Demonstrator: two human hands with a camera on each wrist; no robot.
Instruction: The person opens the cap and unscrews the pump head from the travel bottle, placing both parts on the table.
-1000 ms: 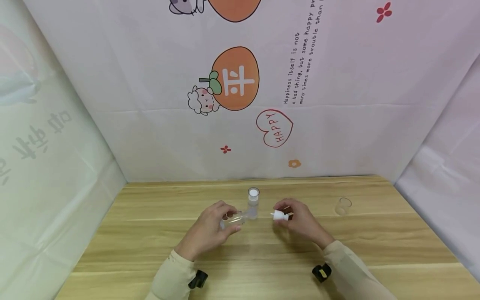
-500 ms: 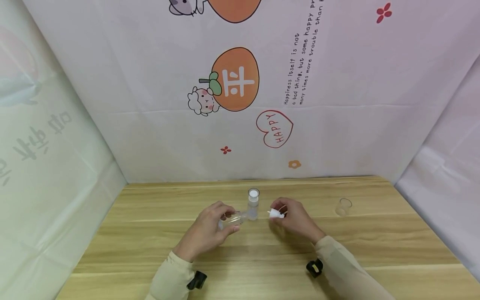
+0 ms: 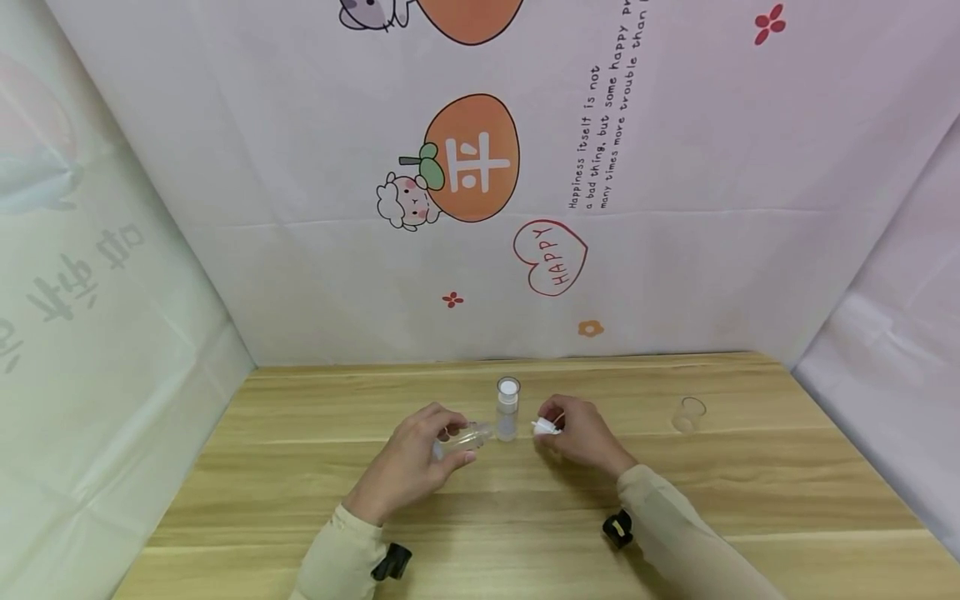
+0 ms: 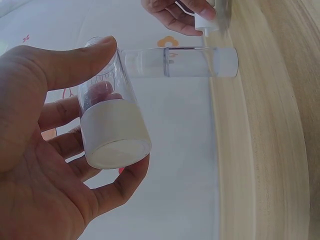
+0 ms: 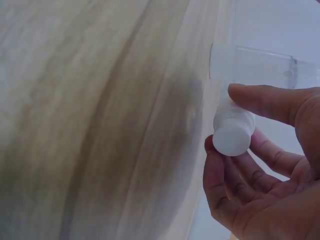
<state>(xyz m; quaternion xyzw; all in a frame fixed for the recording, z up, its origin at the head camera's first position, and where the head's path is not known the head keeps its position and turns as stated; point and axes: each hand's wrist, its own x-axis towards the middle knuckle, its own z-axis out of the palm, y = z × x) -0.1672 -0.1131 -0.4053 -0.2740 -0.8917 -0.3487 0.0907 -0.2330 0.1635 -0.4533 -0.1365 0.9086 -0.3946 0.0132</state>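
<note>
My left hand (image 3: 408, 467) grips a clear bottle (image 3: 468, 437) lying nearly level, its narrow neck pointing right. In the left wrist view the bottle's white base (image 4: 117, 132) faces the camera, thumb on one side and fingers on the other. My right hand (image 3: 588, 437) pinches a small white pump top (image 3: 545, 427), its thin stem end turned left. The right wrist view shows the pump top's round white end (image 5: 232, 136) between thumb and fingers. Bottle neck and pump top are apart. Between the hands stands a second clear bottle (image 3: 507, 412) with a white top, upright.
A clear cap (image 3: 688, 415) stands on the wooden table (image 3: 525, 533) to the right of my right hand. A white printed cloth (image 3: 675, 283) hangs behind the table's back edge, with more cloth at both sides.
My right hand has moved left with the pump top, nearer the held bottle and the standing one. My left hand and its bottle have shifted only very slightly left.
</note>
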